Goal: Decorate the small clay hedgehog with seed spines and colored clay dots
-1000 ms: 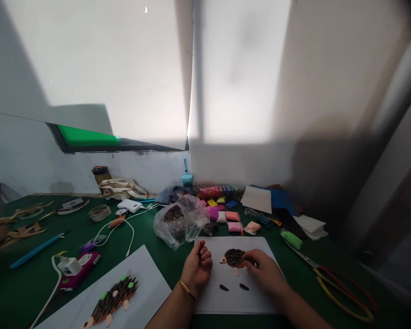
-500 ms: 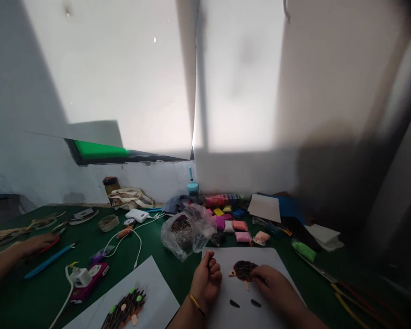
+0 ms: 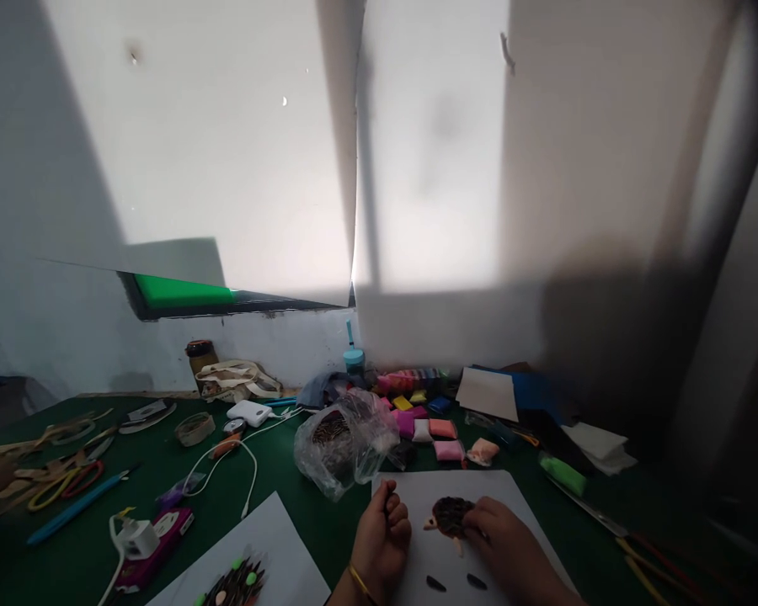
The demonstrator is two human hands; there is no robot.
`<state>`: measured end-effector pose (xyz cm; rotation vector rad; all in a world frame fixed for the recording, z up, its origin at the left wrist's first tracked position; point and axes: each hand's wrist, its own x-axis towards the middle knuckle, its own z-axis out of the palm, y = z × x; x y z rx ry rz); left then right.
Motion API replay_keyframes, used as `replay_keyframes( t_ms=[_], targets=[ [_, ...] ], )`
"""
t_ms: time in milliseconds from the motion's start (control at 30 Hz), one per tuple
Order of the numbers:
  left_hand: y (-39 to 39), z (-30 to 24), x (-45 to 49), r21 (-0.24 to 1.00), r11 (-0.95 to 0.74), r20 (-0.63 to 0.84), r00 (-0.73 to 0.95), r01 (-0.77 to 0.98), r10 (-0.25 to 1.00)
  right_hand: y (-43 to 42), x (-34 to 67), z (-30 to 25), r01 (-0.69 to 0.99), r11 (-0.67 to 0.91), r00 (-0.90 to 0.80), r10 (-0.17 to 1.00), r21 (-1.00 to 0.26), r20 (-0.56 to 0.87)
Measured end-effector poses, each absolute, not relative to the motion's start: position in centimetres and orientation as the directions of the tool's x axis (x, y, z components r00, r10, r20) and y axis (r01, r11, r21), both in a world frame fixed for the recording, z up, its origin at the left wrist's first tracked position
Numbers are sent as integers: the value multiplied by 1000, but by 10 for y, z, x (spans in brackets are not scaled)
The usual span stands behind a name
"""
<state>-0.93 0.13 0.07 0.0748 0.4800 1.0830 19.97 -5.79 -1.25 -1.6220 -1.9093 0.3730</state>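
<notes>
Head view: right hand (image 3: 504, 551) closes over a clay hedgehog (image 3: 450, 517), pinning it to white paper (image 3: 410, 497) on the worktop (image 3: 278, 480); left hand (image 3: 381, 543) curled shut beside it, contents hidden; a second hedgehog (image 3: 233, 585) lies nearby, within easy sight.

The left hand (image 3: 382, 543) wears a thin gold bangle (image 3: 357, 582) at the wrist; its band looks narrow and smooth; the right hand (image 3: 509, 551) is bare.
</notes>
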Motion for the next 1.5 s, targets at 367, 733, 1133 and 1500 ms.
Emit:
replay_keyframes(
  t_ms=[367, 733, 1133, 1500],
  targets=[
    [2, 1, -10, 246, 483, -362, 383, -840, 850, -52, 196, -21, 778, 241, -97, 959, -581, 267],
    [5, -3, -9, 274, 468, -356, 363, -840, 861, -45, 196, -33, 753, 245, -91, 958, -610, 272],
    [2, -2, -10, 306, 490, -320, 397, -816, 860, -55, 199, -13, 783, 220, -99, 967, -582, 233],
    [1, -1, -9, 333, 494, -305, 404, -803, 862, -57, 194, -9, 795, 253, -110, 954, -551, 278]
  ],
)
